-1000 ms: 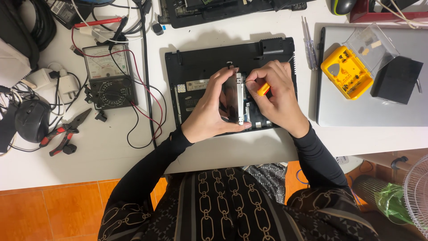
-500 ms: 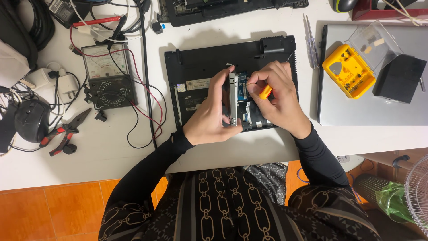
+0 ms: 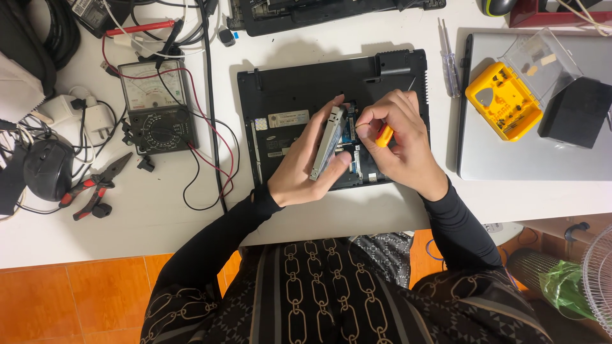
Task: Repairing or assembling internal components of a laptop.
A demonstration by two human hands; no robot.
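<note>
The white counter (image 3: 382, 210) carries everything, and both forearms in black sleeves reach up across its near edge. Under the hands lies a black laptop (image 3: 299, 89), turned bottom up, with an open bay just beneath the fingers. To the right of the right hand sits a silver laptop (image 3: 510, 159), shut, with a yellow bit case (image 3: 503, 102) on its lid. Well to the left of the left hand stands a meter (image 3: 156, 114) with red and black leads, and further left lie red-handled pliers (image 3: 95, 188).

The left hand (image 3: 306, 165) is closed around a slim silver drive (image 3: 328, 143), thumb on one face and fingers behind, holding it on edge over the bay. The right hand (image 3: 401, 143) is curled tight on a small orange-handled screwdriver (image 3: 384, 135), its tip hidden but pointed towards the drive's side.

Compared with a second ago, the drive is tipped more steeply on its edge; before, its flat face showed more. Both hands remain over the same bay.
</note>
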